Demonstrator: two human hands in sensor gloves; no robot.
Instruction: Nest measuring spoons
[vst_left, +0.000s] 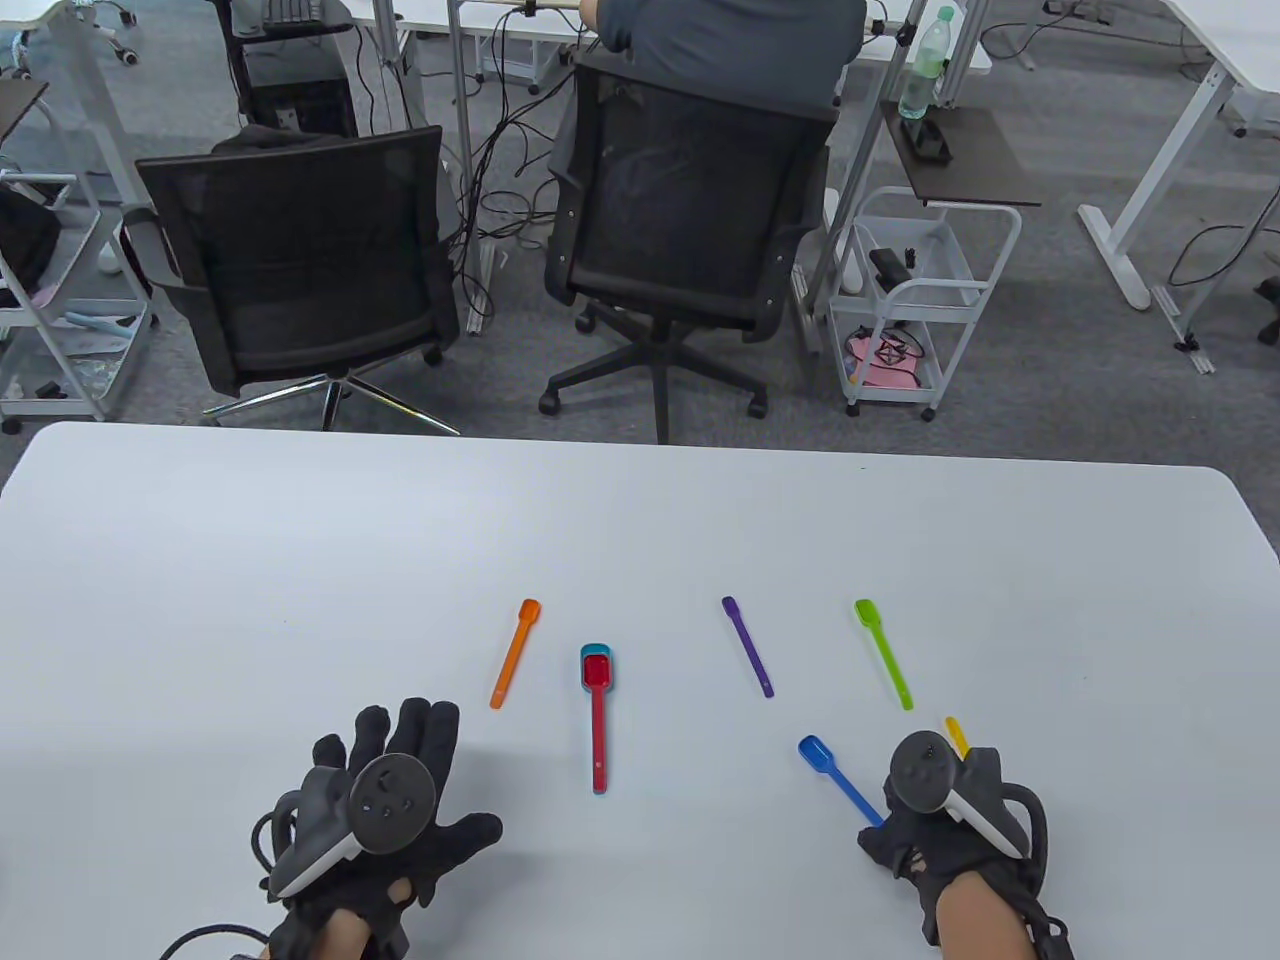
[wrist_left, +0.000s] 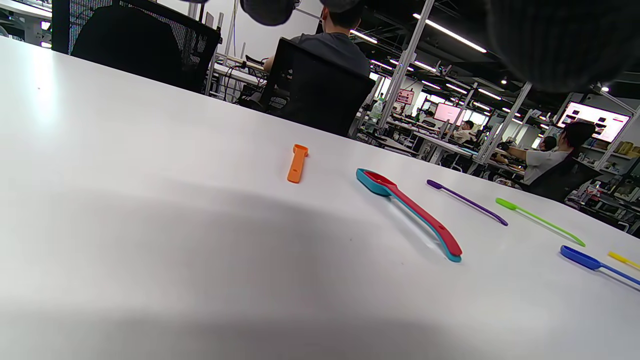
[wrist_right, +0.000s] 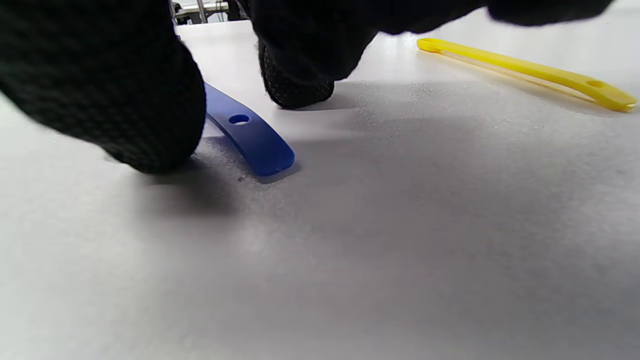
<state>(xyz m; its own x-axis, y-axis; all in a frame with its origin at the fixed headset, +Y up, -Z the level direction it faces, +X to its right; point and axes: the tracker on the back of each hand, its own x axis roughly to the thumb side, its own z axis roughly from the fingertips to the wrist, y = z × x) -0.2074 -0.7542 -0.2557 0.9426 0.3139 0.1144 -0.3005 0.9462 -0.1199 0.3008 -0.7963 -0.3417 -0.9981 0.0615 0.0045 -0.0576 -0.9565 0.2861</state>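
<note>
Several coloured measuring spoons lie on the white table (vst_left: 300, 560). A red spoon (vst_left: 598, 720) sits nested in a teal spoon (vst_left: 586, 652) at the middle. Orange (vst_left: 515, 652), purple (vst_left: 748, 646) and green (vst_left: 884, 654) spoons lie apart. My right hand (vst_left: 893, 828) is over the handle end of the blue spoon (vst_left: 838, 782). In the right wrist view my thumb (wrist_right: 125, 100) touches one side of the blue handle (wrist_right: 250, 135), and a fingertip (wrist_right: 295, 80) stands on the table just past the other side. The spoon lies flat. A yellow spoon (wrist_right: 520, 70) lies beside it. My left hand (vst_left: 420, 760) rests flat and empty.
Two black office chairs (vst_left: 300, 250) stand beyond the table's far edge, one with a seated person (vst_left: 730, 40). A white cart (vst_left: 920, 300) stands at the back right. In the left wrist view the orange spoon (wrist_left: 297, 163) and the nested pair (wrist_left: 415, 212) lie ahead.
</note>
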